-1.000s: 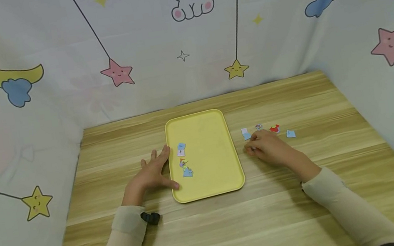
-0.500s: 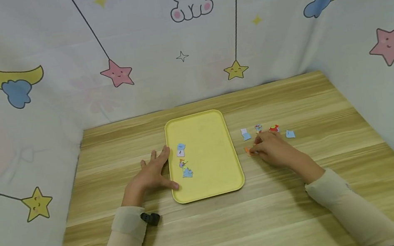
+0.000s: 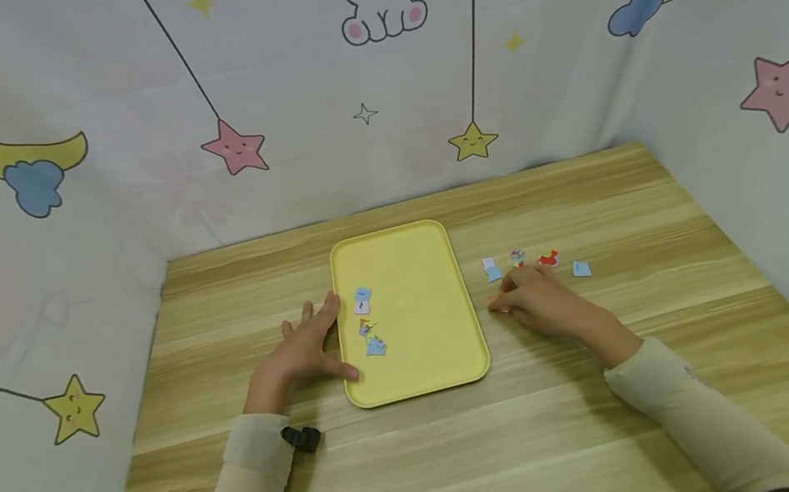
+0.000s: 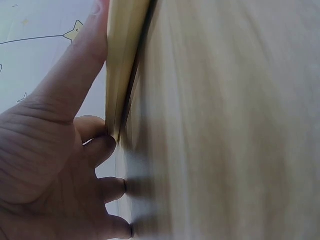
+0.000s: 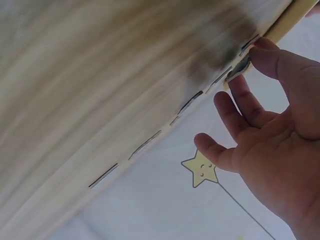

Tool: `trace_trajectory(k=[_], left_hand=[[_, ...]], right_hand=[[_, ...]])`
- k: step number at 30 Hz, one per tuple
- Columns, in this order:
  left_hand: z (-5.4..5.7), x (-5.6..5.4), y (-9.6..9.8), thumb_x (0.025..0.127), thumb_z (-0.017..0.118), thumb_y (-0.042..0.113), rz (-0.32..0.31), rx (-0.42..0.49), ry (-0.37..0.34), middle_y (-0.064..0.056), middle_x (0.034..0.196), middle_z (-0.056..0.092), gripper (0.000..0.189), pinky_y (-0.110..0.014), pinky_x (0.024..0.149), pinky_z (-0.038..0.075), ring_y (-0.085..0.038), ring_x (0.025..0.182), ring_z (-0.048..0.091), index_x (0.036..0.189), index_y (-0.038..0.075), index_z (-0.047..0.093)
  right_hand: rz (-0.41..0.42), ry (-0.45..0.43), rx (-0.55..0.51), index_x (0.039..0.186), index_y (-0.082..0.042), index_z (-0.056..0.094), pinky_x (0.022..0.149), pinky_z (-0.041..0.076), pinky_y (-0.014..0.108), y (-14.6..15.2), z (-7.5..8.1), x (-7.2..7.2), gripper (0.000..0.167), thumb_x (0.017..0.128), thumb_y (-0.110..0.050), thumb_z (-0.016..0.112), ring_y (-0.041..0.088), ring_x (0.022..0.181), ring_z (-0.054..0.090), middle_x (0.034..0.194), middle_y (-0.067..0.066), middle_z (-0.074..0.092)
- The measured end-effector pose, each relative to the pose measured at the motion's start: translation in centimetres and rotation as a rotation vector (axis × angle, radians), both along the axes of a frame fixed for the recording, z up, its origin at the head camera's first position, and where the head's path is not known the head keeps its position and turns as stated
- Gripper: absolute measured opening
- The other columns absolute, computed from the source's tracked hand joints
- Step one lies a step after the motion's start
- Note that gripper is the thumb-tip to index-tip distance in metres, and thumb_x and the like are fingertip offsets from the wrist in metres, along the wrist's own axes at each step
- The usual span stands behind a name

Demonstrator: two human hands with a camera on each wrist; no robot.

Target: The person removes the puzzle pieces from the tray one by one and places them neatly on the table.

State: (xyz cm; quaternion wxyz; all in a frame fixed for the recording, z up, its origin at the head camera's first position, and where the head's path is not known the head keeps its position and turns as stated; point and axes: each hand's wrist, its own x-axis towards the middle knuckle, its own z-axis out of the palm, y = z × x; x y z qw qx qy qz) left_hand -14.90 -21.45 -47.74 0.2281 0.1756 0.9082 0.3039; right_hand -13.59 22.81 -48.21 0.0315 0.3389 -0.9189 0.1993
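A yellow tray (image 3: 420, 318) lies on the wooden table, with several small printed puzzle pieces (image 3: 376, 345) along its left side. My left hand (image 3: 299, 352) rests spread at the tray's left edge, fingers outside and thumb over the rim. In the left wrist view, its thumb (image 4: 75, 70) lies along the tray's side wall. Just right of the tray, my right hand (image 3: 542, 298) pinches a small puzzle piece (image 5: 239, 69) between thumb and fingertips, close over the table. An orange puzzle piece (image 3: 494, 298) shows right at those fingertips, mostly hidden by them.
Beyond the right hand lie a white-and-blue piece (image 3: 492, 269), a multicoloured piece (image 3: 518, 255), a red piece (image 3: 549, 259) and a light blue piece (image 3: 581, 268). A printed cloth (image 3: 322, 164) stands behind the table and along both sides.
My right hand shifted slightly right, uncovering the orange piece, then came back left over it. The left hand and the tray have stayed put.
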Motion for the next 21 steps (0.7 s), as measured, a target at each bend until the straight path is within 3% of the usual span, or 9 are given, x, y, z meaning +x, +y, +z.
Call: trace_trajectory(k=[5,12,21], left_hand=[[0.0,0.0,0.0,0.066,0.099,0.047,0.001,-0.002,0.001,-0.010,0.177,0.002,0.145,-0.072,0.117,-0.020,-0.042,0.159,-0.016,0.170,0.008,0.007],[0.0,0.0,0.0,0.066,0.100,0.046,0.002,-0.004,0.006,-0.010,0.177,0.002,0.144,-0.072,0.117,-0.020,-0.042,0.159,-0.016,0.170,0.007,0.007],[0.0,0.0,0.1,0.066,0.100,0.045,0.002,-0.007,0.003,-0.011,0.177,0.002,0.144,-0.072,0.117,-0.020,-0.043,0.159,-0.016,0.170,0.006,0.007]], right_hand=[[-0.002,0.011,0.006,0.108,-0.014,0.084,0.095,0.045,0.061,0.4,-0.1,0.0,0.022,0.093,0.001,0.077,0.034,0.097,0.062,0.101,0.013,0.068],[-0.021,0.007,-0.016,0.110,-0.013,0.084,0.077,0.044,0.047,1.5,0.2,0.4,0.028,0.089,0.005,0.078,0.026,0.087,0.057,0.094,0.007,0.066],[-0.051,-0.019,0.005,0.119,-0.013,0.082,0.085,0.043,0.054,2.6,0.1,0.5,0.029,0.094,0.001,0.076,0.027,0.093,0.060,0.099,0.006,0.068]])
